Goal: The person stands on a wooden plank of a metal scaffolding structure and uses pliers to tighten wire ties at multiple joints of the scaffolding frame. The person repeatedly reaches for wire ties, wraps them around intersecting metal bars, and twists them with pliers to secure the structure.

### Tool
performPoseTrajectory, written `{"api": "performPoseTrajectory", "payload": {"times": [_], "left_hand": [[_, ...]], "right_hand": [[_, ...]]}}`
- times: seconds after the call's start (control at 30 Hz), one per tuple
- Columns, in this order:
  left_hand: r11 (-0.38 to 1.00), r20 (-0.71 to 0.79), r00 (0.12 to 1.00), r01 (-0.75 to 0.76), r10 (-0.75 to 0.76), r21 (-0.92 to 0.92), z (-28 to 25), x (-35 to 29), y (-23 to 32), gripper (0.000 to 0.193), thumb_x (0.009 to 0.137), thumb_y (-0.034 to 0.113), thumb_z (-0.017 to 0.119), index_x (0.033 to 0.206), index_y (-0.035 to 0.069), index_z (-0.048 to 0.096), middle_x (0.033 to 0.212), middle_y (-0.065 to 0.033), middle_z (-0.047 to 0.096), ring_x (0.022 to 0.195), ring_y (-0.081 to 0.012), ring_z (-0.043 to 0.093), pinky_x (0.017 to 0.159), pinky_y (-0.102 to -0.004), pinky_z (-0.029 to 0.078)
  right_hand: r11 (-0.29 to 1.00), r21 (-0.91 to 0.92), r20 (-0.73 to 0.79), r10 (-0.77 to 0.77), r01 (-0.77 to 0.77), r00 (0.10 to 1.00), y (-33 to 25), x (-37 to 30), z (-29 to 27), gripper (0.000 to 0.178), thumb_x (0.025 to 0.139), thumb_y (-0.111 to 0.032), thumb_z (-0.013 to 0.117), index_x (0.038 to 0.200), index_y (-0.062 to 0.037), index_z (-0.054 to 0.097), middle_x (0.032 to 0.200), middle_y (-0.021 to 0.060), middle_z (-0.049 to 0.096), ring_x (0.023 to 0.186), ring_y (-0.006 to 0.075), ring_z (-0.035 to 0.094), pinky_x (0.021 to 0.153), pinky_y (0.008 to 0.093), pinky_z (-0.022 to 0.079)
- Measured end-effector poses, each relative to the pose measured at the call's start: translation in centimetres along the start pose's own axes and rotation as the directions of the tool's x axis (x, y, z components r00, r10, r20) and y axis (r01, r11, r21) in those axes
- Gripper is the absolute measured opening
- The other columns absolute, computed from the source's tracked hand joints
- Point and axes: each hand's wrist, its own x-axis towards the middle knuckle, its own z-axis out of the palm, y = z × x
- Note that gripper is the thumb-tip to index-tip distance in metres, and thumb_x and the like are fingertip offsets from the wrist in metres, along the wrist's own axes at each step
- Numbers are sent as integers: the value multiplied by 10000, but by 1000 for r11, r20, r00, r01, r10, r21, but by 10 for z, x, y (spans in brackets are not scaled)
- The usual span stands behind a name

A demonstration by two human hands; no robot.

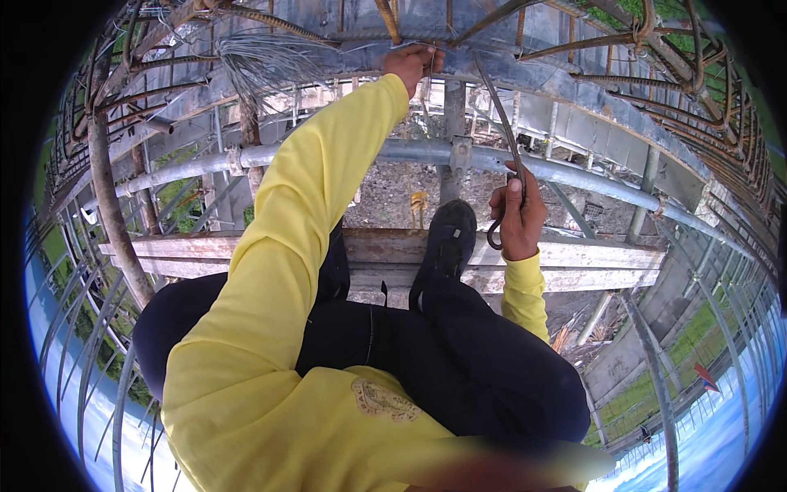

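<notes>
My left hand [414, 67] is stretched forward in a yellow sleeve, up against the rusty rebar at the top edge of a grey panel. Its fingers are pinched on a thin tie wire [432, 64] beside a bar. My right hand [522, 215] is closed round a dark, slim metal rod tool [502, 111], which rises forward to a narrow tip near the panel and curls into a hook below my fingers. A loose bundle of grey tie wire [266, 64] hangs over the rebar to the left of my left hand.
Under my black shoe [449, 242] lie long wooden planks [574, 254]. A grey scaffold pipe [393, 150] crosses in front of my feet, with rubble ground far below. Rusty rebar cages [639, 61] stand at both sides, and upright bars [656, 369] surround me.
</notes>
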Motion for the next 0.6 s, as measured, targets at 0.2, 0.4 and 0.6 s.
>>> {"api": "performPoseTrajectory", "payload": {"times": [0.2,0.4,0.6], "left_hand": [[999,30,1000,-4,3,39,1,2,-7,202,1008,128,604,1148,2,675,987,-63,696,876,-156,644,830,-305,565],[999,80,997,11,-15,50,-4,8,-16,208,1011,155,609,1146,11,677,984,-45,693,839,-137,628,825,-297,553],[990,26,993,-116,114,80,-2,10,-15,213,1005,137,607,1121,-13,703,1010,-85,725,883,-149,663,869,-302,537]], "right_hand": [[1000,14,-9,-10,10,1000,-15,26,-6,300,1068,-258,491,1254,-36,571,610,-4,543,500,54,476,473,230,371],[998,-58,30,0,2,1000,-13,30,-7,260,1059,-239,508,1229,-55,580,603,-4,537,508,56,497,484,243,385],[997,-47,46,64,-62,997,-8,6,-3,238,1064,-255,500,1138,-44,582,588,-11,510,515,54,478,485,248,363]]}}
